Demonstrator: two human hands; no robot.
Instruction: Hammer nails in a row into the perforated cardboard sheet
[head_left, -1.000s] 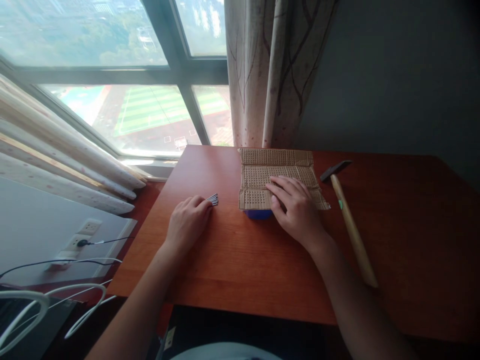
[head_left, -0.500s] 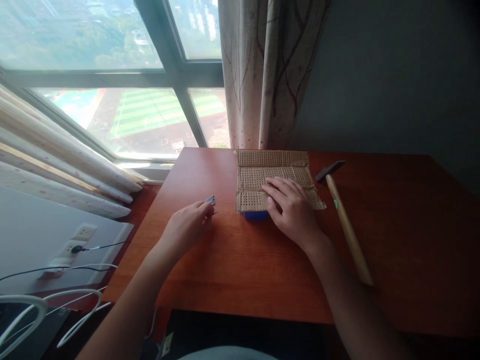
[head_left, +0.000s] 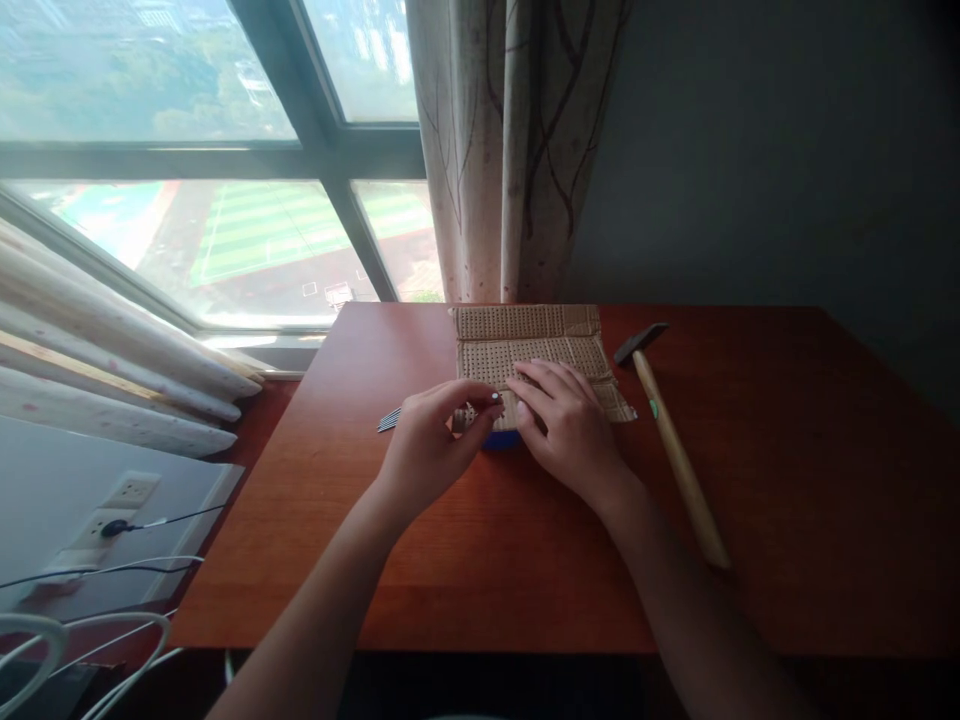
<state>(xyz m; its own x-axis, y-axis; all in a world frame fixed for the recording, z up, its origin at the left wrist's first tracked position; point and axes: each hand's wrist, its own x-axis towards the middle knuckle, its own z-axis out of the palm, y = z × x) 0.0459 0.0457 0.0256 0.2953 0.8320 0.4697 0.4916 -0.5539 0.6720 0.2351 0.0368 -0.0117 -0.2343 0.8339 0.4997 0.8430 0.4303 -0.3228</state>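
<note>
Fingertips of left hand pinched together at the perforated cardboard, frame centre; held item not discernible. Right hand flat, fingers released, on cardboard. Hammer lies right.

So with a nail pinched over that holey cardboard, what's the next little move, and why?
Probably stand the nail upright in one of the holes. The left hand pinches something small, likely a nail, over the near edge of the cardboard, while the right hand presses the sheet flat. The hammer lies untouched to the right, so the nail likely needs seating first.
</note>
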